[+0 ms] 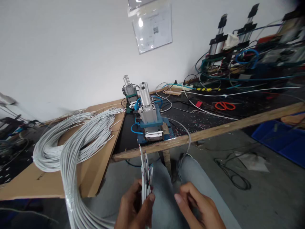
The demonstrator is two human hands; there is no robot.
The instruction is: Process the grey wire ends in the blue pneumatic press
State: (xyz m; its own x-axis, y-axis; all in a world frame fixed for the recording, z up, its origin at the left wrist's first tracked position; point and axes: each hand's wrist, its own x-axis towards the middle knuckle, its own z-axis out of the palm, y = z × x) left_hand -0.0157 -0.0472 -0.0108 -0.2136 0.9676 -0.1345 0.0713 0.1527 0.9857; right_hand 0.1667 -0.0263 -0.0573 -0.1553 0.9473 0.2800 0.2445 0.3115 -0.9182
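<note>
In front of my lap my left hand (135, 208) is closed around a bunch of white cable ends (145, 178). The ends stick up above the thumb, and small dark and coloured bits show among them. To its right my right hand (199, 205) holds nothing I can see; its fingers are loosely curled and the thumb is apart from them. A thick bundle of white cables (69, 178) runs off the table at the left and down toward my left hand. Beyond the hands, at the table edge, stands a pneumatic press (149, 114) on a blue base.
More coiled white cables (51, 143) lie on a cardboard sheet (47, 184) at the left. Another press (130, 90) stands behind. Orange-handled scissors (225, 106) and loose cables lie on the black table (190, 124). Further machines (219, 44) and a blue bin (281, 140) are at the right.
</note>
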